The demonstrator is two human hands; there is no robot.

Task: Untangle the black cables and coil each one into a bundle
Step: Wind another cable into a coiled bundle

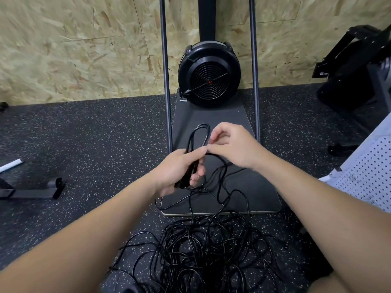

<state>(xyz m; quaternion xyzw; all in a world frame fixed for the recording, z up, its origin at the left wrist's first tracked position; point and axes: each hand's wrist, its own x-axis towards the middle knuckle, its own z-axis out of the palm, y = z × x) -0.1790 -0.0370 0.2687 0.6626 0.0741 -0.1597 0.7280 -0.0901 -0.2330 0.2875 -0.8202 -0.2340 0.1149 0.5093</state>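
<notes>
Head view: left hand [182,170] curled round half-made coil [197,140], loops poking up toward 12 o'clock. Right hand [230,144] just at 2 o'clock of it, fingertips pinching strand at loop's side. Loose tail [222,187] trails down across black base plate [260,187] to big cable tangle [207,250] on speckled floor [84,144] at 6 o'clock. Cable looks thin, light, floppy, a bit springy and slick; likely snags. Best grip: clamp loops together at their crossing, feed slack through pinch.
</notes>
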